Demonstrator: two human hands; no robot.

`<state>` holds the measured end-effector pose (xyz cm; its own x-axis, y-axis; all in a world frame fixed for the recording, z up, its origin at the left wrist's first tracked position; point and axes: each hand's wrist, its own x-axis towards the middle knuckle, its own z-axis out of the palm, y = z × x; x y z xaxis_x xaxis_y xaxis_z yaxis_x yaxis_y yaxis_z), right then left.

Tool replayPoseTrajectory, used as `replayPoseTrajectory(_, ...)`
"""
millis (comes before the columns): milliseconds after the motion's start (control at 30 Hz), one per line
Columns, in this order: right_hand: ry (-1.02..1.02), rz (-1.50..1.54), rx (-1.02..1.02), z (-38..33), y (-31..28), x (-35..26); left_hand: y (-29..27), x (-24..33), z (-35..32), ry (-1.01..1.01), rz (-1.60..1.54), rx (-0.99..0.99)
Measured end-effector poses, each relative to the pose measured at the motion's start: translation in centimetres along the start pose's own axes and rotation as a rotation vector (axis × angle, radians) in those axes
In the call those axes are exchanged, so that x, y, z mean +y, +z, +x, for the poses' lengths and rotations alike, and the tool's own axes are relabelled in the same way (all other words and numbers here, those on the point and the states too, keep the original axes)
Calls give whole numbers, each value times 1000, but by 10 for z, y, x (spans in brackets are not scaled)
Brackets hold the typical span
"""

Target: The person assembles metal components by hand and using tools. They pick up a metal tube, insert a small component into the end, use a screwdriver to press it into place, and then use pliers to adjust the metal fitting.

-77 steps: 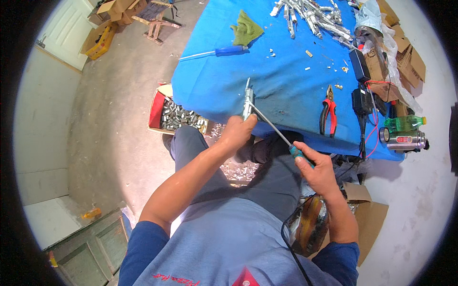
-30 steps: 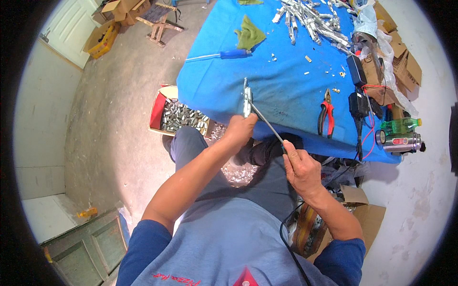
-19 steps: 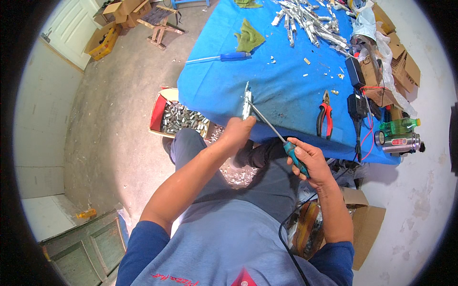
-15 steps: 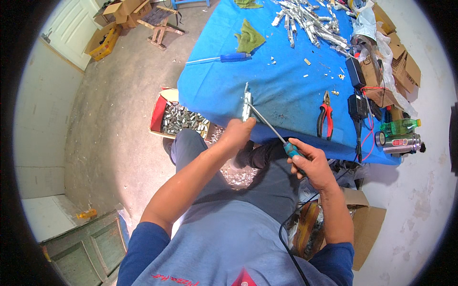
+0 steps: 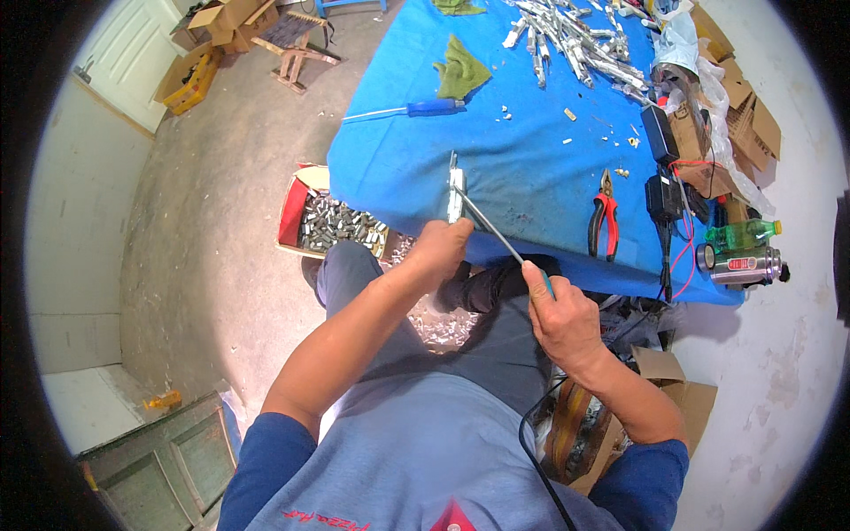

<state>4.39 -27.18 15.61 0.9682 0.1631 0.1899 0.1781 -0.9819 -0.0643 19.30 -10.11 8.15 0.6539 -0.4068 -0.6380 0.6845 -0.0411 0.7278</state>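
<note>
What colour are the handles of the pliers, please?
The pliers' handles are red and black, shown in the head view.

The floor point(image 5: 195, 221) is grey, scuffed and more brightly lit toward the lower middle. The left wall point(image 5: 75, 239) is pale and panelled, meeting a white door point(image 5: 128, 66). The right wall point(image 5: 753, 354) is white, with patchy stains. Furniture: blue-covered table point(image 5: 390, 159), low wooden stool point(image 5: 290, 37).

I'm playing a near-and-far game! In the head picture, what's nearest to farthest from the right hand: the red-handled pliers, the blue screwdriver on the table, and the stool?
From the right hand:
1. Red-handled pliers: ahead, slightly right, on the table.
2. Blue screwdriver: farther up the table, leftward.
3. Stool: far ahead-left, on the floor.
</note>
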Motion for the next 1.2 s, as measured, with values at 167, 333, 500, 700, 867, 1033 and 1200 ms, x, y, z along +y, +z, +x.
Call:
replayPoseTrajectory(167, 130, 597, -40, 12, -9, 18, -1, 3, -4, -18, 19, 6)
replayPoseTrajectory(333, 599, 1180, -315, 11, -11, 17, -1, 0, -6, -36, 3, 9)
replayPoseTrajectory(500, 768, 1424, -128, 0, -15, 19, -5, 7, -19, -92, -190, -162)
replayPoseTrajectory(700, 750, 1519, -23, -5, -9, 16, -9, 1, -20, -138, -297, -305)
replayPoseTrajectory(867, 693, 1557, -73, -9, -2, 17, -21, -7, -22, -160, -448, -326)
replayPoseTrajectory(1033, 715, 1569, -119, -8, -6, 14, -29, -12, -25, -111, -533, -331)
replayPoseTrajectory(1200, 723, 1470, -160, -4, -3, 5, -37, -14, -23, -76, -579, -405)
